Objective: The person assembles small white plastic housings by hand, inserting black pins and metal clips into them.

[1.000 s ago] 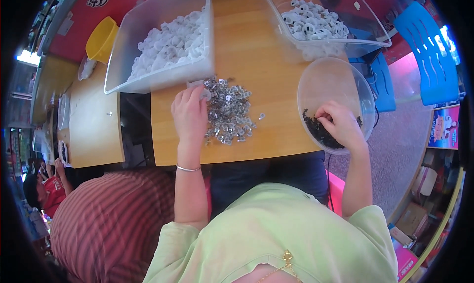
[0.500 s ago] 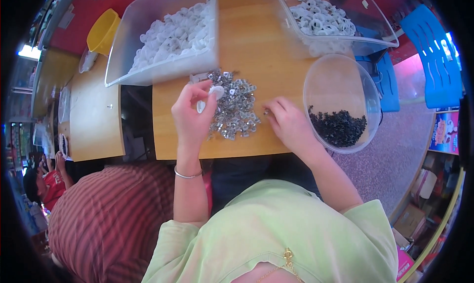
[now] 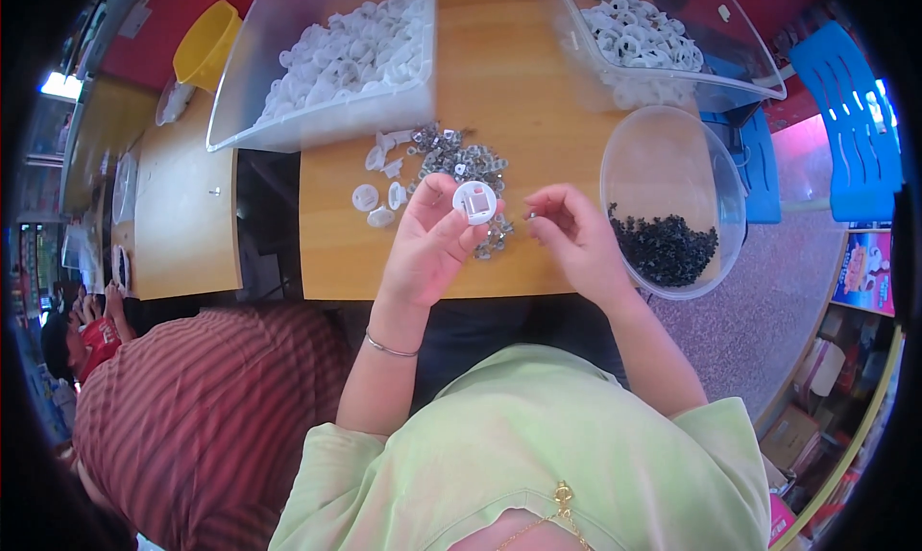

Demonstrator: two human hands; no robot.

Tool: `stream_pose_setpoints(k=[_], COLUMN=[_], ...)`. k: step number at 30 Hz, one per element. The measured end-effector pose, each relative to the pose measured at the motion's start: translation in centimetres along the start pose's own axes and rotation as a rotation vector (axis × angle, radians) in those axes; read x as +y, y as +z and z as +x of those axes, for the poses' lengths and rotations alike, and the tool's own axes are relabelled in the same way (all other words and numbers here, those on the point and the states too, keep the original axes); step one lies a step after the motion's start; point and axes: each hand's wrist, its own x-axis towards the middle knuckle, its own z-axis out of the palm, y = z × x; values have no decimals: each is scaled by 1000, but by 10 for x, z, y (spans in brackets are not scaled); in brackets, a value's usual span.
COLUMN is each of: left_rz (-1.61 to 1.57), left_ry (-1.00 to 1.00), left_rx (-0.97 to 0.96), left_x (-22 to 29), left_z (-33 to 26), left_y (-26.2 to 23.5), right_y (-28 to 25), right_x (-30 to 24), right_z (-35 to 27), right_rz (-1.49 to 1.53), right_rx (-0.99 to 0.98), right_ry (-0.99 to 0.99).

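The left hand [image 3: 430, 244] held a round white plastic cap [image 3: 474, 202] pinched between thumb and fingertips, raised above the wooden table [image 3: 519, 90]. At its three o'clock, just beside it, the right hand [image 3: 574, 239] pressed thumb and forefinger together on something too small to identify. A pile of small metal parts [image 3: 461, 162] lay at the cap's twelve o'clock, loose white caps [image 3: 376, 191] at nine o'clock, and a clear round tub [image 3: 672, 157] holding black pieces [image 3: 665, 246] at three o'clock

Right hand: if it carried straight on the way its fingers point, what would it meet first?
Probably the round white plastic piece held in the left hand; the right hand points left toward it across a small gap, though depth is unclear.
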Motion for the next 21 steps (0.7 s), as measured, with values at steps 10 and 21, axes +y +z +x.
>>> stream_pose_setpoints(k=[10,21], left_rz=[44,-46], left_ry=[3,-38], left_rx=[-33,-24], left_x=[-14,-13], left_z=[-4,-5], left_y=[4,6], right_y=[-13,-15], right_x=[-10,-28], right_z=[-8,-14], right_rz=[562,385], right_rx=[-40,-39], right_ry=[187,154])
